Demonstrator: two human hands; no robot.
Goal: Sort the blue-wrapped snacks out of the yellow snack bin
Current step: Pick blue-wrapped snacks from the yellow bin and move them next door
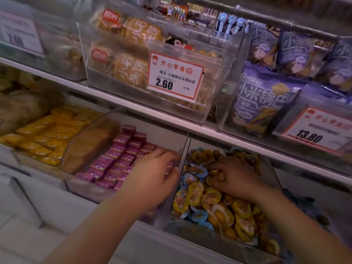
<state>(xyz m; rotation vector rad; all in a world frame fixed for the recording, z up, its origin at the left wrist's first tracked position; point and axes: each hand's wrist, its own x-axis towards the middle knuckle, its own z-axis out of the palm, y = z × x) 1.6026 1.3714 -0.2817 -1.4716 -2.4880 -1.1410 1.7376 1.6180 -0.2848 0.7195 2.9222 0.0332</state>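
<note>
Your right hand is down in the clear bin, fingers curled into the pile of yellow snacks; whether it grips one you cannot tell. Blue snacks lie mixed among them, mostly along the bin's left side. Your left hand rests spread and loose over the neighbouring bin of purple packets, holding nothing. Further left sit orange packets. Above, a white shelf carries clear boxes, a 2.60 price tag and bluish bags.
</note>
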